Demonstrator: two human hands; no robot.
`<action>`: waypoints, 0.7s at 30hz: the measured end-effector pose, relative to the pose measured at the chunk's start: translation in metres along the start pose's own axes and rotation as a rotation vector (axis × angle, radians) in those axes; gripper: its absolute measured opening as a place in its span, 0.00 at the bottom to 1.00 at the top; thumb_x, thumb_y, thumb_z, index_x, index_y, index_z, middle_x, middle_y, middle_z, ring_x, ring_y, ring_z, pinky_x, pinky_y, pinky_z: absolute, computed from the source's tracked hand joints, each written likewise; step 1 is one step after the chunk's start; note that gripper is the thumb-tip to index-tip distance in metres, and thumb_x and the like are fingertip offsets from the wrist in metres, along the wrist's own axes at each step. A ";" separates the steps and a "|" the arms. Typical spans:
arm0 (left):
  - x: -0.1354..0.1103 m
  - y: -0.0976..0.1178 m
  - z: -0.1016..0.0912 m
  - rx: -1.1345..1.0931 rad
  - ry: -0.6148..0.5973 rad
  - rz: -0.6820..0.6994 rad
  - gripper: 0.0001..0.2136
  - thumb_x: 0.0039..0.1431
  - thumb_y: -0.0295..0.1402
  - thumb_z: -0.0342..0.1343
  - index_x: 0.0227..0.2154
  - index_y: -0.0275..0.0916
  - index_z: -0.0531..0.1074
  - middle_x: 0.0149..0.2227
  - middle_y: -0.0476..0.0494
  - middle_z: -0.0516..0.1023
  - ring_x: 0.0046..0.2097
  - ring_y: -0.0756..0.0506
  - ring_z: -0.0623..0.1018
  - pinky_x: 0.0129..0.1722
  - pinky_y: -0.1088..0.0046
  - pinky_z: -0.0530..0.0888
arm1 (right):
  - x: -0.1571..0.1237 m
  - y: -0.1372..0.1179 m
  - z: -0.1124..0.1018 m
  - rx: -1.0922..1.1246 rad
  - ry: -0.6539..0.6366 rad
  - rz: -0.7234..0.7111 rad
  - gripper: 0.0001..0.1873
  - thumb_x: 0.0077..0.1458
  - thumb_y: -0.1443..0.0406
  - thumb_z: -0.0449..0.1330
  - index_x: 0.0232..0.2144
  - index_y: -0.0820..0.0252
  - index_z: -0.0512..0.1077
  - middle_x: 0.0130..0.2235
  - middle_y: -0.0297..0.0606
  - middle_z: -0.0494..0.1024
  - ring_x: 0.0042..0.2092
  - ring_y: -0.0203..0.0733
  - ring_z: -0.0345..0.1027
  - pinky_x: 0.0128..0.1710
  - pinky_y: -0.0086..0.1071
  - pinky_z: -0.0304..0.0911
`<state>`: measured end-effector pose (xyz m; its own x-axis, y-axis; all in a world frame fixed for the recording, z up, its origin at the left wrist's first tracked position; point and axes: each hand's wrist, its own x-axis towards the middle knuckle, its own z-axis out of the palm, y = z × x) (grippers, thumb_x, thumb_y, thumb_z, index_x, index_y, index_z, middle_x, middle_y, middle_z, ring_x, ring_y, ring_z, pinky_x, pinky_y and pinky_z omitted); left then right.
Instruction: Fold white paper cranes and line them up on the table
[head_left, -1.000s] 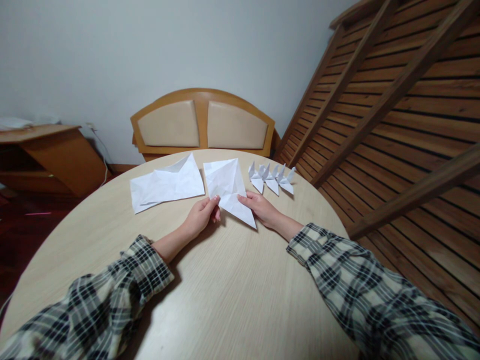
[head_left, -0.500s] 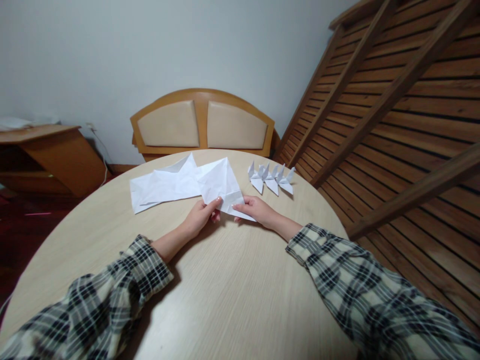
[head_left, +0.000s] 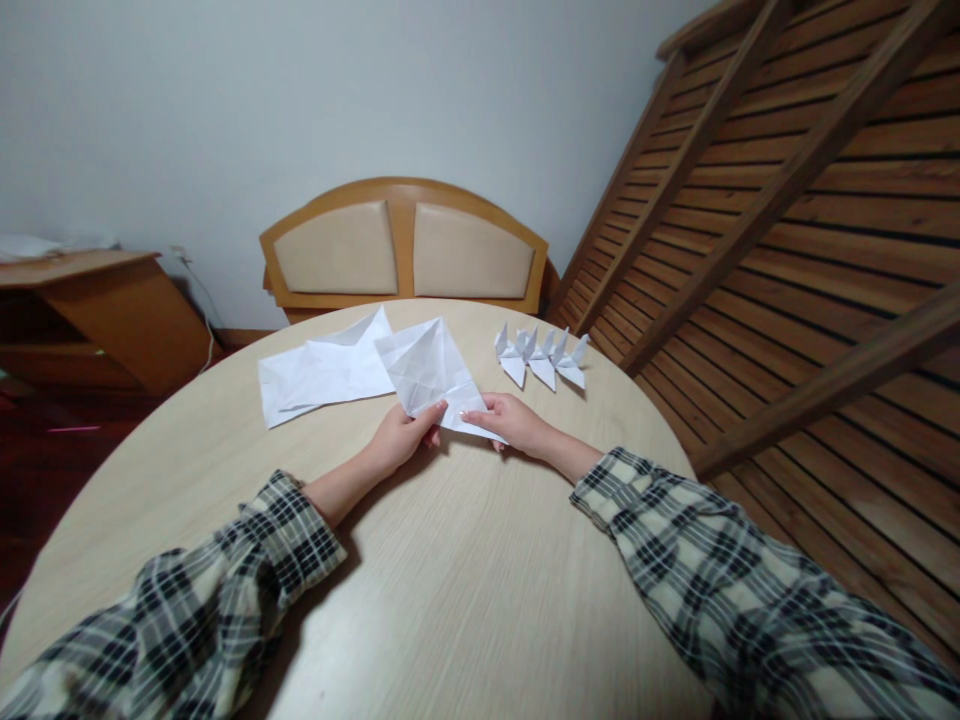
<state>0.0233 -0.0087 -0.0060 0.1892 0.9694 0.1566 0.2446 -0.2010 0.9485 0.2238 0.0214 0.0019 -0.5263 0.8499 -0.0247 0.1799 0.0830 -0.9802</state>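
Observation:
A creased white sheet of paper [head_left: 435, 365] is held up a little over the table, its far corner pointing away from me. My left hand [head_left: 405, 435] pinches its near left edge, thumb on top. My right hand [head_left: 510, 422] grips the near right part, thumb lying on the paper and fingers beneath, partly hidden. To the left, other creased white sheets [head_left: 330, 372] lie overlapping, one corner raised. Several small folded paper cranes [head_left: 541, 360] stand close together in a row, beyond my right hand.
All of this is on a round, pale wooden table [head_left: 435, 580]. Behind it stands a padded wooden headboard [head_left: 405, 245] against the wall. A slatted wooden panel [head_left: 780, 230] leans at the right. A brown desk [head_left: 97, 310] is at the far left.
The held sheet has turned and shifted slightly left, and its creased inner face shows more. My right fingers have moved a little under the paper. The cranes and other sheets stay put.

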 end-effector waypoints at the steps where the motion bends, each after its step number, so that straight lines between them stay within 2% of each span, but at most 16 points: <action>1: 0.000 0.000 0.000 0.001 0.003 -0.003 0.25 0.58 0.53 0.52 0.15 0.39 0.66 0.16 0.49 0.68 0.21 0.50 0.67 0.25 0.73 0.63 | 0.000 -0.001 0.000 -0.012 0.000 -0.007 0.11 0.56 0.59 0.62 0.33 0.63 0.74 0.21 0.28 0.67 0.16 0.28 0.55 0.11 0.24 0.53; 6: 0.000 0.000 0.000 0.025 0.022 -0.009 0.24 0.57 0.53 0.51 0.15 0.40 0.64 0.15 0.50 0.66 0.20 0.50 0.66 0.24 0.73 0.62 | 0.001 0.001 0.001 -0.041 -0.006 -0.032 0.13 0.55 0.56 0.63 0.32 0.63 0.73 0.20 0.26 0.65 0.16 0.27 0.53 0.11 0.23 0.51; 14: 0.000 0.000 0.000 0.002 0.061 -0.004 0.24 0.57 0.53 0.51 0.14 0.41 0.63 0.15 0.51 0.65 0.21 0.50 0.65 0.25 0.72 0.62 | 0.000 0.000 0.000 -0.016 -0.006 -0.001 0.13 0.55 0.57 0.64 0.35 0.62 0.74 0.20 0.26 0.67 0.16 0.28 0.53 0.12 0.25 0.47; 21: 0.002 0.000 0.000 -0.109 0.125 0.001 0.24 0.57 0.52 0.53 0.14 0.40 0.64 0.15 0.51 0.65 0.21 0.50 0.65 0.27 0.72 0.63 | 0.000 0.001 -0.002 0.024 -0.028 0.013 0.09 0.58 0.60 0.62 0.32 0.62 0.71 0.13 0.23 0.64 0.15 0.28 0.53 0.16 0.24 0.47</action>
<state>0.0233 -0.0066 -0.0056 0.0684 0.9805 0.1842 0.1381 -0.1922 0.9716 0.2257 0.0229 0.0013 -0.5471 0.8360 -0.0430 0.1674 0.0590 -0.9841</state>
